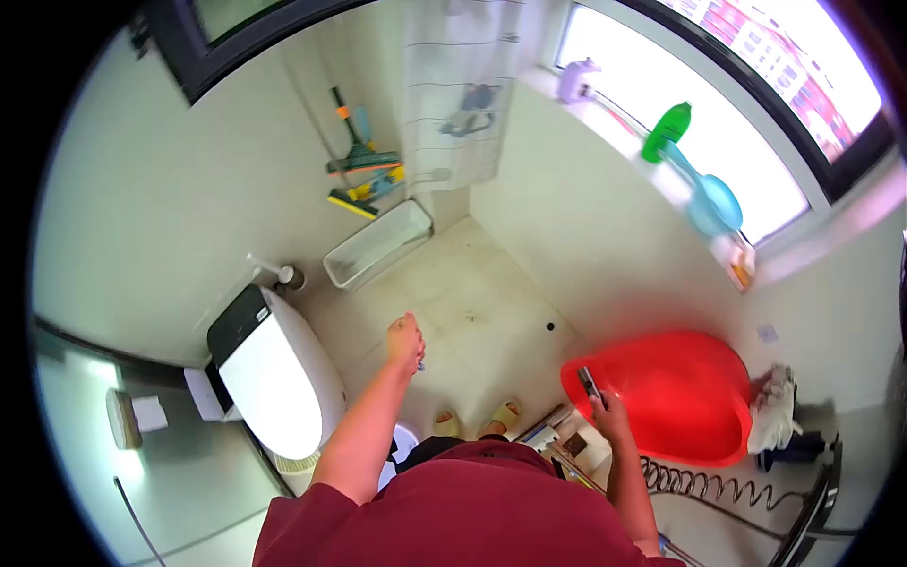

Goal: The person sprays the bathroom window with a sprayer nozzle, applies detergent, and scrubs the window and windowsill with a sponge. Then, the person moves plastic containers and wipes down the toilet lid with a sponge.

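Note:
My left hand [406,344] is closed in a fist over the tiled floor. A small bluish bit shows at its lower edge, too little to name. In my right hand [611,413] is a slim dark-and-silver handheld object [590,384], its kind unclear. It points up and left over the near rim of a red plastic basin [675,397]. A coiled hose [709,484] runs beside my right forearm; whether it joins the object is hidden.
A toilet [283,378] stands at left, with a white trough [383,244] and squeegees [359,161] beyond. The windowsill holds a green bottle [667,132], a blue ladle [715,205] and a purple bottle [578,81]. Gloves [775,411] hang right of the basin.

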`<state>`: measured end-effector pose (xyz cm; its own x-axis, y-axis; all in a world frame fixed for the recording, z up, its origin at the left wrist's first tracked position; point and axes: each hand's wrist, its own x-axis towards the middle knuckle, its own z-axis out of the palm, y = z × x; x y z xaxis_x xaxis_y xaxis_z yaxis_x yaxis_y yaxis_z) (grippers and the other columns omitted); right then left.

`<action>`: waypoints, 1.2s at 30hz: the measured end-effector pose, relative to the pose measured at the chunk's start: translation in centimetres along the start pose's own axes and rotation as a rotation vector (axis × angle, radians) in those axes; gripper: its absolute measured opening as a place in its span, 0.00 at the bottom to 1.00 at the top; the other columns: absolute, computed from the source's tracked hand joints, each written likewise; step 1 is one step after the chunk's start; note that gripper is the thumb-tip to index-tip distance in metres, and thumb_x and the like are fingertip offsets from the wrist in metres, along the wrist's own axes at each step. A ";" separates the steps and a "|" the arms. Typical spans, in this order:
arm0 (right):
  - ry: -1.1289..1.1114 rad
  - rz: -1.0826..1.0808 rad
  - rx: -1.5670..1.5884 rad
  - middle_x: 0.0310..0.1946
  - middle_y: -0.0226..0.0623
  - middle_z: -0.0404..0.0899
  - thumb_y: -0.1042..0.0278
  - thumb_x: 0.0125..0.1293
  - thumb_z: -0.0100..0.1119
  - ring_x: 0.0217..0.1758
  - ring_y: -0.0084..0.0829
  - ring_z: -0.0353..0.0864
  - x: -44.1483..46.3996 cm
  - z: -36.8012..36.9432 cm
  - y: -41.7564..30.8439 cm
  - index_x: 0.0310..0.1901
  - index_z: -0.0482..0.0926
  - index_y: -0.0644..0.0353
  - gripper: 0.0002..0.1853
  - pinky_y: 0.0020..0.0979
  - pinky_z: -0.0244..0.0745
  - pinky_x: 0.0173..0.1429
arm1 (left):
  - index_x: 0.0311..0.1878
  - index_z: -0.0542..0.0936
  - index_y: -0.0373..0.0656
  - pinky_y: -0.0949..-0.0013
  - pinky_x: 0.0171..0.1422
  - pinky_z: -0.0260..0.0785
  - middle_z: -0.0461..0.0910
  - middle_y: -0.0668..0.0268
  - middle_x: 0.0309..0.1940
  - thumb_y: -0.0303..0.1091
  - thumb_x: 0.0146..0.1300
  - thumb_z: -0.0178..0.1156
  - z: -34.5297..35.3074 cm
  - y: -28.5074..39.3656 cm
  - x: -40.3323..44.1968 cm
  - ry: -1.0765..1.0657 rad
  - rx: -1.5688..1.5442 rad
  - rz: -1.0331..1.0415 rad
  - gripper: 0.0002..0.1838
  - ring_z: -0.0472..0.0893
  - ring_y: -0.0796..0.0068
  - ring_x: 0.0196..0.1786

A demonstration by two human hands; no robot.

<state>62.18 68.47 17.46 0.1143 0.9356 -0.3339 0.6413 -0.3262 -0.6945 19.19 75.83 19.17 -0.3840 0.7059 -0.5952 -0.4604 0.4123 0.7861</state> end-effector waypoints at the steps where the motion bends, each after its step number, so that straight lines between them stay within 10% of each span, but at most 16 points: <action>1: -0.021 0.006 -0.028 0.25 0.39 0.75 0.60 0.64 0.55 0.28 0.30 0.75 -0.4 0.1 -1.1 0.43 0.76 0.64 0.15 0.31 0.69 0.34 | 0.21 0.60 0.53 0.74 0.09 0.44 0.57 0.75 0.10 0.46 0.69 0.44 -0.9 -0.2 0.2 0.019 -0.003 0.006 0.19 0.56 0.81 0.08; 15: -0.062 -0.145 -0.145 0.17 0.32 0.70 0.64 0.66 0.52 0.18 0.21 0.69 -2.4 3.4 -8.0 0.40 0.76 0.65 0.11 0.28 0.64 0.22 | 0.36 0.72 0.47 0.72 0.11 0.45 0.60 0.74 0.12 0.31 0.65 0.43 -7.6 1.3 0.5 0.107 0.082 0.155 0.07 0.56 0.82 0.09; 19: -0.007 -0.498 -0.459 0.17 0.35 0.72 0.62 0.65 0.53 0.18 0.24 0.71 -1.0 3.5 -7.6 0.35 0.76 0.64 0.12 0.33 0.66 0.23 | 0.35 0.74 0.47 0.71 0.13 0.55 0.65 0.70 0.13 0.38 0.64 0.52 -10.0 -2.4 3.7 0.236 0.113 0.366 0.07 0.63 0.77 0.12; 21: -0.061 -0.365 -0.267 0.17 0.35 0.73 0.60 0.64 0.53 0.17 0.25 0.71 1.2 4.3 -4.9 0.32 0.75 0.64 0.13 0.34 0.66 0.22 | 0.40 0.72 0.48 0.68 0.19 0.65 0.69 0.68 0.20 0.42 0.64 0.53 -10.9 -0.4 1.1 0.156 -0.095 0.136 0.09 0.69 0.75 0.17; 23: -0.320 -0.197 -0.578 0.57 0.46 0.72 0.60 0.66 0.47 0.60 0.43 0.71 1.1 2.9 -8.8 0.63 0.66 0.54 0.24 0.34 0.65 0.61 | 0.43 0.71 0.48 0.66 0.23 0.70 0.71 0.65 0.27 0.43 0.64 0.53 -11.6 0.6 1.1 0.124 -0.325 0.051 0.11 0.73 0.72 0.24; 26: -0.288 -0.104 -0.592 0.56 0.46 0.73 0.53 0.65 0.51 0.61 0.44 0.69 2.4 3.0 -9.7 0.62 0.67 0.55 0.26 0.35 0.63 0.63 | 0.46 0.70 0.48 0.64 0.28 0.74 0.72 0.61 0.35 0.40 0.65 0.52 -11.8 1.4 -0.2 -0.015 -0.619 -0.047 0.11 0.76 0.69 0.33; 29: -0.196 -0.493 -0.296 0.15 0.34 0.72 0.61 0.66 0.51 0.14 0.25 0.69 5.4 3.3 -6.1 0.29 0.73 0.64 0.14 0.32 0.64 0.19 | 0.50 0.70 0.47 0.66 0.29 0.74 0.73 0.61 0.37 0.36 0.68 0.49 -12.1 1.0 -0.7 -0.224 -0.710 0.033 0.10 0.75 0.69 0.35; 36: -0.306 -0.210 -0.168 0.13 0.30 0.65 0.64 0.69 0.47 0.11 0.22 0.63 1.6 2.6 -10.9 0.26 0.68 0.62 0.14 0.28 0.57 0.15 | 0.44 0.70 0.44 0.76 0.20 0.61 0.70 0.68 0.26 0.39 0.69 0.49 -10.6 0.0 -3.3 -0.224 -0.599 0.160 0.09 0.72 0.76 0.26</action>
<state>53.39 73.18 22.84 -0.2474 0.8881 -0.3874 0.7447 -0.0815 -0.6624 11.99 67.34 19.36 -0.3386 0.8615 -0.3785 -0.8019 -0.0538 0.5950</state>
